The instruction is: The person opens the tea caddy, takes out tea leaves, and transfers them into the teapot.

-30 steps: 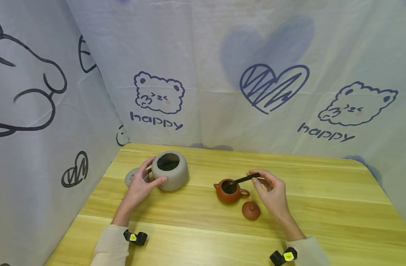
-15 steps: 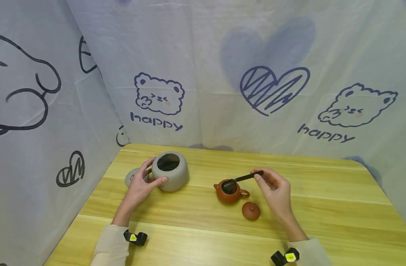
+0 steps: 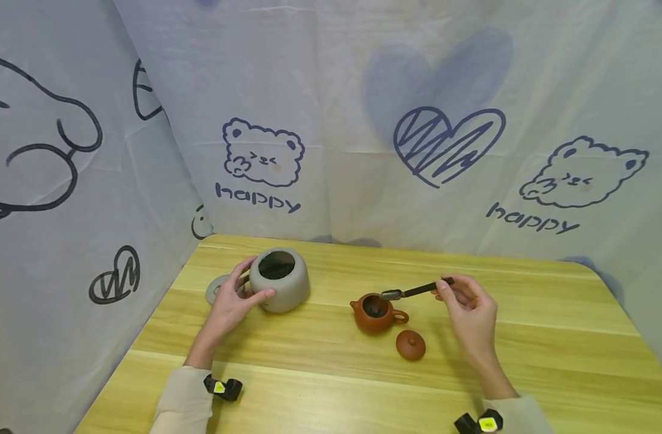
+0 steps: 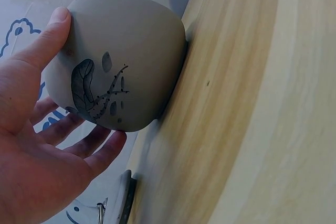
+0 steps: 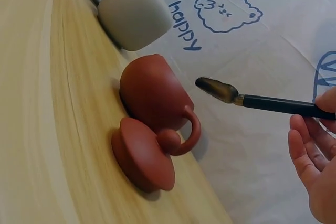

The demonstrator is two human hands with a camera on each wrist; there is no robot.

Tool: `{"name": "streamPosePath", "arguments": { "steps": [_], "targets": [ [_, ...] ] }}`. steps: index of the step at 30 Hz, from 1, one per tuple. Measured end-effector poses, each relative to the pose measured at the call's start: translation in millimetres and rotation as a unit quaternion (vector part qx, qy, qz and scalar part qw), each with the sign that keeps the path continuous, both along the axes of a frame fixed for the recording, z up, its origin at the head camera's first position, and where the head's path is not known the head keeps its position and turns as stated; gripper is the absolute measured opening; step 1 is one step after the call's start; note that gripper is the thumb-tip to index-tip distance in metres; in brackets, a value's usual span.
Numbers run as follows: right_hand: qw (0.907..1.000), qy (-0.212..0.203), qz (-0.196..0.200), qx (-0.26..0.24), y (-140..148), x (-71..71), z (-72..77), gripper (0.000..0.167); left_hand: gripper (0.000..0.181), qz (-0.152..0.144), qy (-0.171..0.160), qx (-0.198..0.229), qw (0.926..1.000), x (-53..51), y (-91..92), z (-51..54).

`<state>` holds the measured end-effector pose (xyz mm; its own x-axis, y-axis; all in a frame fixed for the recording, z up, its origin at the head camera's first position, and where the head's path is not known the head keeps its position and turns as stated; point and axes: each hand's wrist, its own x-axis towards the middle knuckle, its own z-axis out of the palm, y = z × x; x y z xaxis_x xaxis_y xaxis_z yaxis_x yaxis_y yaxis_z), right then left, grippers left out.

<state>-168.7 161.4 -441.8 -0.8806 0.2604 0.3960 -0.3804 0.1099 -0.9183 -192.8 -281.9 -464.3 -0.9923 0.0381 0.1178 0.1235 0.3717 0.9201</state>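
My left hand [image 3: 229, 310] holds the side of a grey tea jar [image 3: 290, 294], thumb on the near side and fingers round the left. Dark contents, like tea leaves, show in its mouth; a painted leaf design [image 4: 84, 85] faces the left wrist camera. Between thumb and fingers my right hand [image 3: 469, 310] pinches the handle of a black tea scoop [image 3: 420, 289]. The scoop's head [image 5: 218, 88] is above the rim of a lidless reddish-brown clay teapot [image 3: 374, 325], apart from it in the right wrist view. Some dark bits lie inside the teapot.
The teapot's lid [image 3: 410, 346] lies on the wooden table [image 3: 331, 386], near the pot's handle. Behind the left hand is a flat grey lid [image 3: 214, 290]. A printed white cloth [image 3: 353, 181] hangs along the table's back and left side.
My right hand has moved right with the tea scoop, lifting the scoop's head out of the teapot to above its rim. The left hand and jar have stayed nearly still.
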Motion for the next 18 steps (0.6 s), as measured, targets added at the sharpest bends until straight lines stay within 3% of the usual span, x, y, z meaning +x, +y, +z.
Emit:
{"name": "streamPosePath", "arguments": {
  "steps": [9,18],
  "targets": [
    [0.9988,-0.003,-0.03,0.037,25.4,7.8,-6.3,0.014,0.089,-0.002,0.002,0.009,1.0,-1.0,1.6,1.1],
    [0.9904,-0.07,-0.086,0.083,56.0,28.4,-27.3,0.011,0.088,-0.003,0.001,0.011,0.9999,-1.2,1.2,2.9]
  ]
}}
